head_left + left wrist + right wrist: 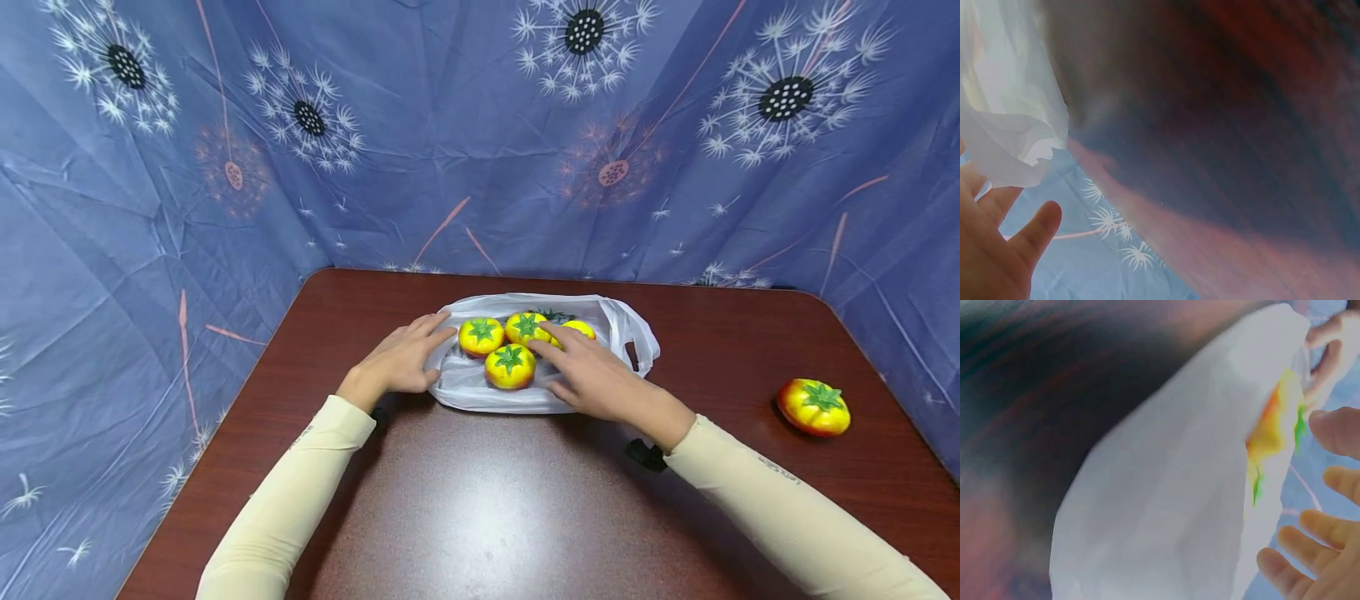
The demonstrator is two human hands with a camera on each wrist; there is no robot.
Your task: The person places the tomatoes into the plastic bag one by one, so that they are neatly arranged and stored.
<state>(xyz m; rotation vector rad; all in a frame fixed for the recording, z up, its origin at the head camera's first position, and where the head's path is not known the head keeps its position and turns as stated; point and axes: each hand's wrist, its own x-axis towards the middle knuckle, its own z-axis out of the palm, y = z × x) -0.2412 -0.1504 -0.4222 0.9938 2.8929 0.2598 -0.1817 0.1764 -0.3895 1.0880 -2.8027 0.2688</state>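
A white plastic bag (487, 402) lies spread on the table with its mouth upward. Several yellow-and-red tomatoes with green star-shaped tops sit inside, among them a front tomato (510, 367) and a left tomato (481, 337). My left hand (405, 354) is at the bag's left rim, fingers spread and reaching to its edge. Over the bag's right half extends my right hand (592, 373), its fingers apart and pointing at the tomatoes. It partly covers those on the right. The right wrist view shows the fingers (1319, 528) straight beside the bag, with nothing held.
Another tomato (813, 407) lies alone near the right edge of the brown table (465, 500). Something dark green (552, 316) shows at the back inside the bag. A blue curtain (450, 133) with dandelion prints hangs behind the table and along its sides.
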